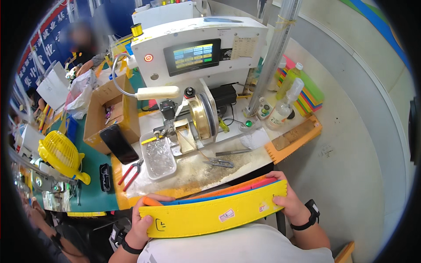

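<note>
Close to my body, a stack of long coloured foam-like strips is held on edge between my two hands. The front one is a yellow strip (193, 221) with small stickers and a pen mark. Behind it show the edges of blue, pink and orange strips (237, 187). My left hand (143, 219) is closed round the stack's left end, its thumb on the yellow face. At the other end my right hand (287, 200) grips it, thumb in front and fingers behind. What lies between the strips is hidden.
Ahead stands a white machine (151, 103) with a screen (193, 56) and a brass wheel (199, 118). Before it lie a clear tray (160, 164), red-handled pliers (130, 174) and snips (219, 163). A phone (118, 143) leans on a cardboard box (94, 127); bottles (280, 111) stand right.
</note>
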`<act>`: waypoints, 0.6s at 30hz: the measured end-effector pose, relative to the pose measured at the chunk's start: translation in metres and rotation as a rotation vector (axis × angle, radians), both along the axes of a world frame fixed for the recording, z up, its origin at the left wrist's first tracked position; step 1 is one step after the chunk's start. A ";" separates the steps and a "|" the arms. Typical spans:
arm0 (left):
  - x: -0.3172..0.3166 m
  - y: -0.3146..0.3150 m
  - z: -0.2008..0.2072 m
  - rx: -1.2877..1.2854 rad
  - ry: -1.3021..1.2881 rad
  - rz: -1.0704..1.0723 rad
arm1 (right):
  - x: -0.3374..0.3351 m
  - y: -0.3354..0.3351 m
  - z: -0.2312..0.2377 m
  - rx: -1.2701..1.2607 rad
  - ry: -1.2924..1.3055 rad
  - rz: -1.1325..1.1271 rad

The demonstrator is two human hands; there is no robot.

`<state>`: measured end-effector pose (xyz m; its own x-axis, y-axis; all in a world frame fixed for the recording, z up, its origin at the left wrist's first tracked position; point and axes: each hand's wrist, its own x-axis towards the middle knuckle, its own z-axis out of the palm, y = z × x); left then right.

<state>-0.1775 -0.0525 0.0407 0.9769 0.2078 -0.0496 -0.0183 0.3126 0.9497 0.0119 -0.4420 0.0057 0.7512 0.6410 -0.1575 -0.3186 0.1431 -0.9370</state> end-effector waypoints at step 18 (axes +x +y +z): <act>-0.008 0.037 0.019 0.209 0.016 -0.239 | -0.012 0.019 0.021 0.031 0.020 -0.095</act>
